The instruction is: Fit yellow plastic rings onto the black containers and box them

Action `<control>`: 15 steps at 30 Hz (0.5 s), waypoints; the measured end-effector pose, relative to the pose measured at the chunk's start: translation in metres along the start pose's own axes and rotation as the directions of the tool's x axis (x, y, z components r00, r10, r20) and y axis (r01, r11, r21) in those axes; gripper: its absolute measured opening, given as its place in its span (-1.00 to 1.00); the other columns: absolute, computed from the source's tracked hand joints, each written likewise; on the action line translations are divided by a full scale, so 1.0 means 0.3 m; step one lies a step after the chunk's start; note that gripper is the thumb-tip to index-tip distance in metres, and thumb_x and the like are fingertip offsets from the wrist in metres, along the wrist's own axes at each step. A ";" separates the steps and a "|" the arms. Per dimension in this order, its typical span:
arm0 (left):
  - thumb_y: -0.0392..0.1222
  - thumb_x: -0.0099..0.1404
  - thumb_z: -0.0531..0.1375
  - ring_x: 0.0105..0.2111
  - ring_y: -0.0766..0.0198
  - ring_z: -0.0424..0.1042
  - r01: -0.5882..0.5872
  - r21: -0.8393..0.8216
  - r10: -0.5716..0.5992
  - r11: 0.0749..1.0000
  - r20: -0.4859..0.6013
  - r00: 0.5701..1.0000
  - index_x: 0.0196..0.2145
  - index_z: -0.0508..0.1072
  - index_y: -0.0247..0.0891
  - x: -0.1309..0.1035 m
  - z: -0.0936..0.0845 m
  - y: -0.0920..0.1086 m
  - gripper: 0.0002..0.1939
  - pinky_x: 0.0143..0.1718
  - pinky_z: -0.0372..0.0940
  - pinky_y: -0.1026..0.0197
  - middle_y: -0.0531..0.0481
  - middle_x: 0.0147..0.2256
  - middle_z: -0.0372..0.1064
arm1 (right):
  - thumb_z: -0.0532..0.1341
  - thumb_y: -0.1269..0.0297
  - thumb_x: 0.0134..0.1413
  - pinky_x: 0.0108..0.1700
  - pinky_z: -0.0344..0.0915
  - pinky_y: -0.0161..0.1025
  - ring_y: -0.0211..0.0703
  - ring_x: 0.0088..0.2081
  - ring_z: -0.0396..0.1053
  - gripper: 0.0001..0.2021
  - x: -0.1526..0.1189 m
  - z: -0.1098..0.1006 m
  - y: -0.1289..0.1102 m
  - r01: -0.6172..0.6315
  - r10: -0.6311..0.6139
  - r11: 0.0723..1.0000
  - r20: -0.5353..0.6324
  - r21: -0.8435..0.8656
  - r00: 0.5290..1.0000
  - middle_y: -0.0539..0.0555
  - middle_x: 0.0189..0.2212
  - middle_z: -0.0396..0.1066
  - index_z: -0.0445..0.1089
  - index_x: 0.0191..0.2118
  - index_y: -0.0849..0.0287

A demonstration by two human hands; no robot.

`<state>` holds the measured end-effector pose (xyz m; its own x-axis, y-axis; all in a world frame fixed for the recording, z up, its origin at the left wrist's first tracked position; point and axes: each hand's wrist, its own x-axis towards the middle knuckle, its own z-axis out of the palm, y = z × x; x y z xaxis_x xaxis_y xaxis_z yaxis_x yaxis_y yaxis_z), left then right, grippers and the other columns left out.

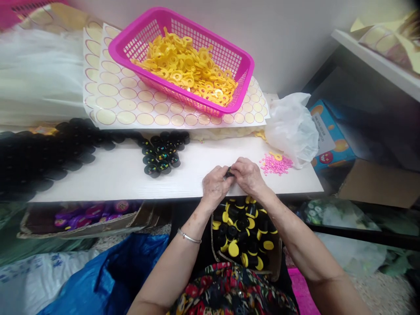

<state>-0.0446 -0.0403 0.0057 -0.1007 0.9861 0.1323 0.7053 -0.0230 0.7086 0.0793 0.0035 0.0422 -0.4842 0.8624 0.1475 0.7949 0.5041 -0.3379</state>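
Observation:
Just above the front edge of the white table (pixel 193 175), my two hands meet at a small black piece (pixel 229 172). My left hand (pixel 216 186) is closed around its left side. From the right, the fingers of my right hand (pixel 247 175) pinch it, covering most of it. Small pink pieces (pixel 277 165) lie scattered to the right of my right hand, with a yellow ring (pixel 278 156) on them. To the left stand several open black cups (pixel 163 166) with coloured bits inside. Below my hands, a cardboard box (pixel 275 273) holds black cylinders with yellow caps (pixel 233 248).
At the back, a pink basket (pixel 247 70) of yellow ring pieces (pixel 187 65) rests on sticker sheets (pixel 116 116). Many black cups (pixel 39 153) crowd the left side. A white plastic bag (pixel 292 127) sits at the right, beside a blue box (pixel 334 135). Purple items (pixel 90 214) fill a lower carton.

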 end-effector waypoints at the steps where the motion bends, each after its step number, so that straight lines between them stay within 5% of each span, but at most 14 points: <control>1: -0.10 0.13 0.15 -0.42 0.33 0.28 -0.001 0.000 0.001 1.000 -0.004 1.000 -0.34 0.42 -0.13 0.000 0.000 0.000 -0.87 -0.41 0.09 0.29 0.10 -0.44 0.30 | 0.07 0.44 0.05 -0.28 0.13 -0.31 -0.20 -0.31 0.24 -0.80 0.001 -0.001 -0.002 0.000 0.000 1.000 0.010 -0.002 1.000 0.04 -0.45 0.28 0.41 -0.48 0.17; 9: -0.15 0.12 0.14 -0.44 0.34 0.26 -0.018 0.008 0.018 1.000 -0.028 0.999 -0.40 0.40 -0.15 -0.002 0.003 -0.002 -0.92 -0.44 0.06 0.29 0.10 -0.47 0.27 | 0.08 0.46 0.02 -0.37 0.08 -0.29 -0.20 -0.39 0.22 -0.78 0.003 -0.018 -0.044 -0.057 0.060 0.994 0.036 -0.097 0.998 0.05 -0.49 0.27 0.40 -0.55 0.18; 15: -0.11 0.14 0.14 -0.44 0.35 0.27 -0.034 0.006 0.035 0.999 -0.021 0.999 -0.41 0.40 -0.15 0.002 -0.005 -0.001 -0.89 -0.42 0.08 0.30 0.11 -0.47 0.27 | 0.14 0.41 0.00 -0.36 0.16 -0.35 -0.29 -0.43 0.28 -0.84 -0.015 -0.008 -0.019 -0.130 0.150 0.949 -0.048 0.288 0.988 -0.02 -0.52 0.27 0.45 -0.49 0.18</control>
<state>-0.0459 -0.0399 0.0067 -0.0911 0.9810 0.1713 0.7128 -0.0559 0.6991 0.0778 -0.0031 0.0456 -0.3419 0.9293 0.1395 0.7119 0.3530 -0.6071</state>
